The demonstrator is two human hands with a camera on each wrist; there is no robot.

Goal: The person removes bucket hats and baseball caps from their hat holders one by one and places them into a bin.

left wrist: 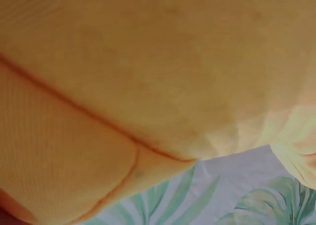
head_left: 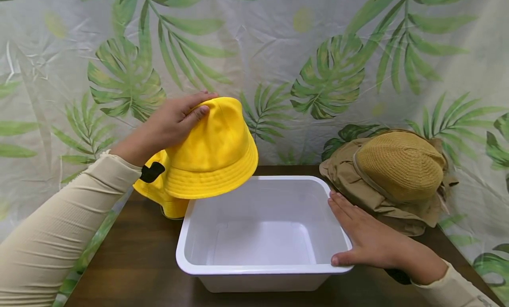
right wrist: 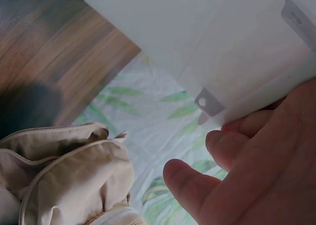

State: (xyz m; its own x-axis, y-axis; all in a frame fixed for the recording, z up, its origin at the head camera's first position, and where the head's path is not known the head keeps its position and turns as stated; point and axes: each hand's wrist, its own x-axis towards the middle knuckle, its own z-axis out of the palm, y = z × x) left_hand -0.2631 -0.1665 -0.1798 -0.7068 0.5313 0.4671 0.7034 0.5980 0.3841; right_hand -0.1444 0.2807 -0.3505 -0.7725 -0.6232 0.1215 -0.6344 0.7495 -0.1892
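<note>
My left hand point(head_left: 175, 119) pinches the crown of a yellow bucket hat point(head_left: 216, 152), holding it up over the left back corner of a white plastic tub point(head_left: 262, 269). The hat's brim faces downward. Yellow cloth point(left wrist: 148, 76) fills most of the left wrist view. Behind the raised hat, partly hidden, more yellow hat fabric point(head_left: 175, 206) shows beside the tub's left edge. My right hand point(head_left: 370, 236) rests on the tub's right rim with its fingers stretched forward and the thumb at the front corner. Fingers point(right wrist: 187, 180) spread beside the tub's outer wall point(right wrist: 163, 42) in the right wrist view.
To the right of the tub sits a pile of tan hats, with a woven straw-coloured one point(head_left: 401, 165) on top of beige cloth point(head_left: 350, 165). The brown wooden table point(head_left: 131, 254) meets a leaf-printed curtain point(head_left: 262, 55) at the back.
</note>
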